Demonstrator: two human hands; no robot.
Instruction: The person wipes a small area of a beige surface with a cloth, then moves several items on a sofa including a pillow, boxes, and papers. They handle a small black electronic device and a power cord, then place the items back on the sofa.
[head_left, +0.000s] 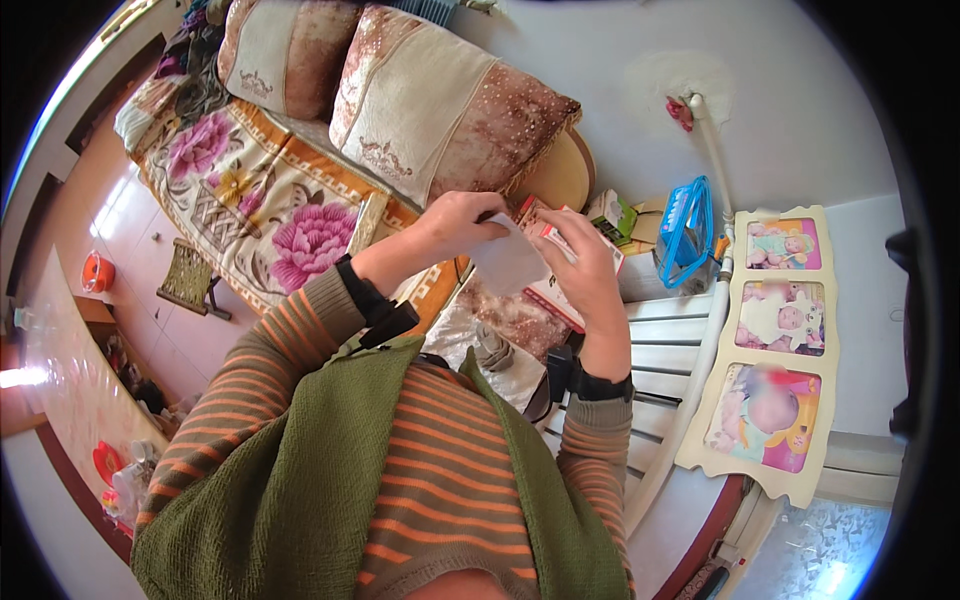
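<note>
A thin white sheet (507, 259), paper or tissue, is held up before my chest. My left hand (459, 223) pinches its upper left corner between thumb and fingers. Along its right edge are the thumb and fingertips of my right hand (585, 262), which seem to grip it; the exact contact is partly hidden. Behind the sheet lies a red and white box (553, 300), partly covered by my right hand. A crumpled grey cloth (493, 349) rests on the shiny seat cover (463, 330) below the hands.
Large cushions (420, 97) lean at the back of a seat with a floral cover (315, 240). At right stand a blue clear-sided bag (684, 232), a white slatted radiator (667, 349), a pipe (711, 150) and a picture frame (784, 356). A folding stool (187, 279) and red bucket (97, 271) are left.
</note>
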